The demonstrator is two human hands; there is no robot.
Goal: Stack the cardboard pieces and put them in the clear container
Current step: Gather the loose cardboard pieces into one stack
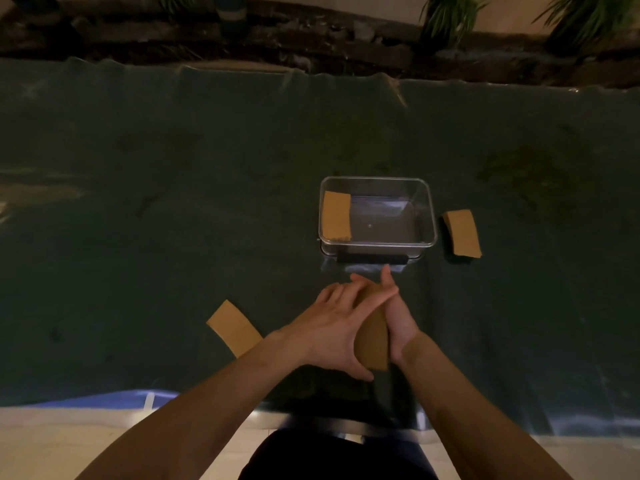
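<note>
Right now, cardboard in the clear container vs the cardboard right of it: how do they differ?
The cardboard in the container lies inside the clear container, at its left end; the cardboard right of it lies outside, on the dark green cloth. The inside one sits square to the container wall; the outside one is slightly rotated. Both are tan, rectangular and untouched by either hand.

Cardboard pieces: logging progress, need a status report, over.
Left hand and right hand pressing one cardboard stack between them. One piece in clear container. Loose pieces left and right. Path clear.
</note>
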